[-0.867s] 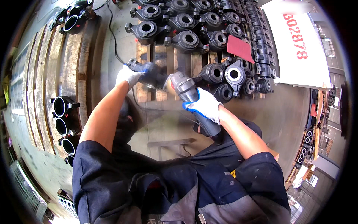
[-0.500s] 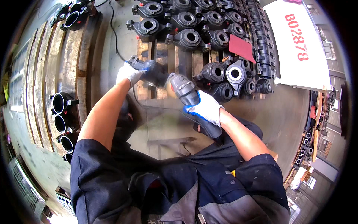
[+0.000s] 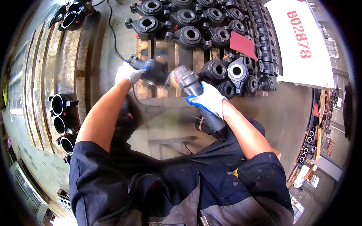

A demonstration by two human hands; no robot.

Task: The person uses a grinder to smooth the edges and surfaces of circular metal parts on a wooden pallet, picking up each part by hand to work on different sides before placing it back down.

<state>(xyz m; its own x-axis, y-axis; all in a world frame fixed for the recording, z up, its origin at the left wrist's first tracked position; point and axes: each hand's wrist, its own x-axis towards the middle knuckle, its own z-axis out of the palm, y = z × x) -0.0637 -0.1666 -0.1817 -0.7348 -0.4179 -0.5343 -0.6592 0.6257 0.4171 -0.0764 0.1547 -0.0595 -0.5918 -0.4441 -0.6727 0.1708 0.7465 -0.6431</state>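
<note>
My left hand [image 3: 130,73], in a white glove with blue palm coating, grips one lug of a dark cast metal housing [image 3: 154,74]. The housing lies on its side at the near edge of a wooden pallet. In my right hand [image 3: 212,101], gloved alike, is a grey-black angle grinder [image 3: 187,80], held by its body. Its head meets the housing's right-hand lug, with the disc blurred; whether they touch I cannot tell. Just right of the grinder sits a group of similar dark castings [image 3: 217,69], one with a paler metal face [image 3: 236,73].
Rows of dark castings [image 3: 190,35] fill the far part of the pallet, with a red card [image 3: 243,43] on them. A white marked board [image 3: 292,41] stands right. Left is another wooden pallet [image 3: 47,71] carrying ring-shaped castings [image 3: 59,105]. A black cable [image 3: 113,34] crosses the floor.
The grinder's head has moved slightly away from me along the housing's right lug. The housing seems turned a little, showing that lug more. My left hand keeps its grip, and the view has shifted slightly.
</note>
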